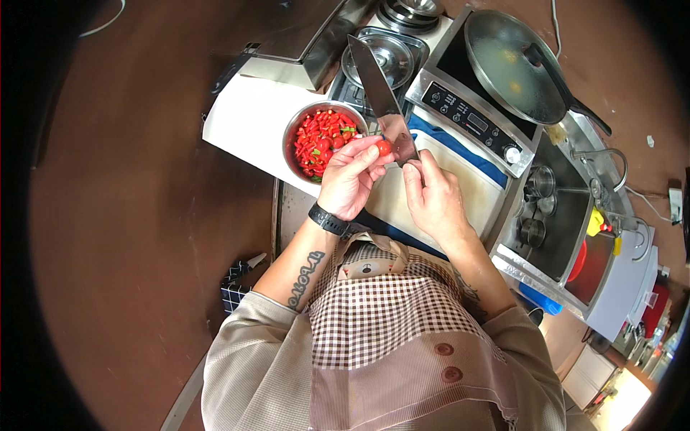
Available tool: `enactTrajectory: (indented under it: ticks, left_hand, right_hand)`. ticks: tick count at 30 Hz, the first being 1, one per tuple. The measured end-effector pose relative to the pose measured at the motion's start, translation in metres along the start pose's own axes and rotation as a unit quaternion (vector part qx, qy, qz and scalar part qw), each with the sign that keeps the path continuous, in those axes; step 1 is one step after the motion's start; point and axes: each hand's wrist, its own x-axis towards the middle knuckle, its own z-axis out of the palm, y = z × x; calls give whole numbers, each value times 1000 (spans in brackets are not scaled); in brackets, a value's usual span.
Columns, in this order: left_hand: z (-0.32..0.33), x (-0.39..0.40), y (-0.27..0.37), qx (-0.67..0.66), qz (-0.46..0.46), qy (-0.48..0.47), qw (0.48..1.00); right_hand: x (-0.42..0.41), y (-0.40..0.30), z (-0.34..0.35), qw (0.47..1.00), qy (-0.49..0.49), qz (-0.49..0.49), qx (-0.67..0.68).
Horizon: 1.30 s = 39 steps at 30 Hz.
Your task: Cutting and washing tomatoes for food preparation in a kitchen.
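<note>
Between the fingertips of my left hand (350, 175) is a cherry tomato (383, 147). My right hand (437, 199) grips a large kitchen knife (377, 89) near its handle end, most of the handle hidden by the fingers. The blade points up and away, its lower part beside the tomato. Just beyond and left of my left hand sits a steel bowl (290, 141) filled with red chillies (318, 132), a few cherry tomatoes and bits of green. Beneath both hands lies a pale cutting board (458, 172) with blue cloth at its edges.
An induction cooker (469, 116) carries a lidded pan (506, 70) at the upper right. A steel sink (558, 215) with metal cups stands to the right. Beyond the knife is a glass lid (399, 59) on a tray, with stacked steel bowls (407, 21) behind it.
</note>
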Motion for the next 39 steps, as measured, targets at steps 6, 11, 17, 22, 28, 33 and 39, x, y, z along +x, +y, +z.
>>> enactTrajectory:
  ticks: [6,11,17,22,28,33,39]
  left_hand:
    - [4,-8,16,53,29,-33,998]
    - [-2,-6,20,63,47,-50,996]
    - [2,-6,18,77,37,-50,995]
    - [1,-6,16,76,34,-43,996]
    - [3,-1,22,35,40,-19,998]
    - [1,-1,18,74,48,-69,994]
    - [10,-2,30,48,74,-83,993]
  right_hand:
    - [0,-7,3,1000,-7,-1,15]
    - [-1,-11,4,1000,-8,-10,9]
    - [0,-11,3,999,7,-32,-5]
    - [-1,-12,2,999,7,-33,-2]
    - [-16,-5,-2,999,-35,-19,-3]
    - [-15,-10,-2,999,-49,18,0]
    - [-42,4,-4,994,-98,32,-18]
